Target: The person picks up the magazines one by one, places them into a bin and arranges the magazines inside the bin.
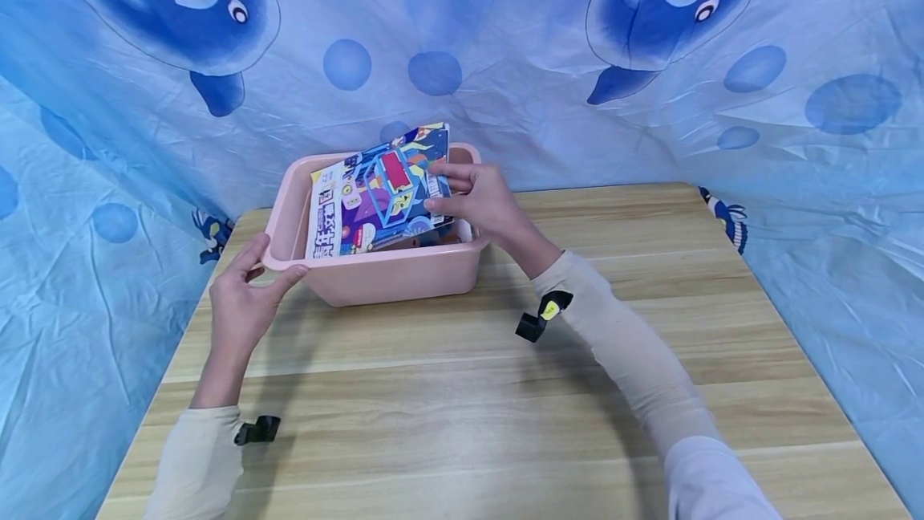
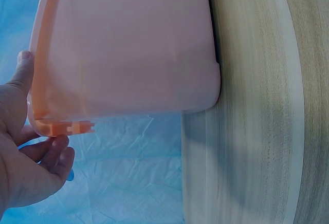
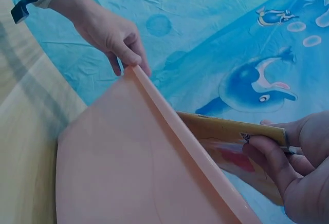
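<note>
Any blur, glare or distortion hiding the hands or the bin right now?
Head view: sharp, even light, edges bowed by the wide lens; both hands clear, soft shadows on the table. Left wrist view: pink bin fills the frame, slightly soft. Right wrist view: the book is mildly blurred.

On the bench point(image 1: 505, 392), toward its far edge and left of centre: a tub point(image 1: 390, 275). In the tub, leaning tilted with its top above the rim: a book point(image 1: 375, 195). At the tub's near left corner, touching the rim: the left hand point(image 1: 241, 303). At the tub's right side, over the rim, pinching the book's right edge: the right hand point(image 1: 480, 203). Behind and to both sides of the bench: a draped cloth point(image 1: 505, 38).
</note>
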